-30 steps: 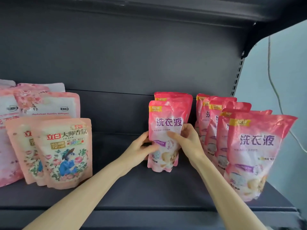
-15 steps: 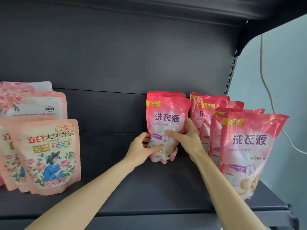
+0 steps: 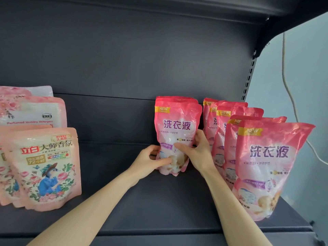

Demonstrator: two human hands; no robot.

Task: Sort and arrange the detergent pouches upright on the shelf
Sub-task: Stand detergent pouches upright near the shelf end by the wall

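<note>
A bright pink detergent pouch (image 3: pixel 177 125) stands upright at the back middle of the dark shelf (image 3: pixel 142 210), in front of two more of its kind. My left hand (image 3: pixel 149 161) grips its lower left side, thumb across the front. My right hand (image 3: pixel 195 153) holds its lower right side, fingers wrapped behind. To the right, a row of several matching pink pouches (image 3: pixel 266 166) stands upright, front to back. At the left stand pale pink floral pouches (image 3: pixel 46 167), with other pale pouches (image 3: pixel 32 112) behind them.
The dark back panel (image 3: pixel 124 59) closes off the shelf behind. An upper shelf overhangs at the top. A slotted upright (image 3: pixel 248 77) marks the right end, with a pale wall and a hanging cable (image 3: pixel 291 103) beyond it. Bare shelf lies between the two pouch groups.
Both hands have pushed the held pink pouch back against the two pouches behind it and stood it straighter. The view has shifted slightly to the right.
</note>
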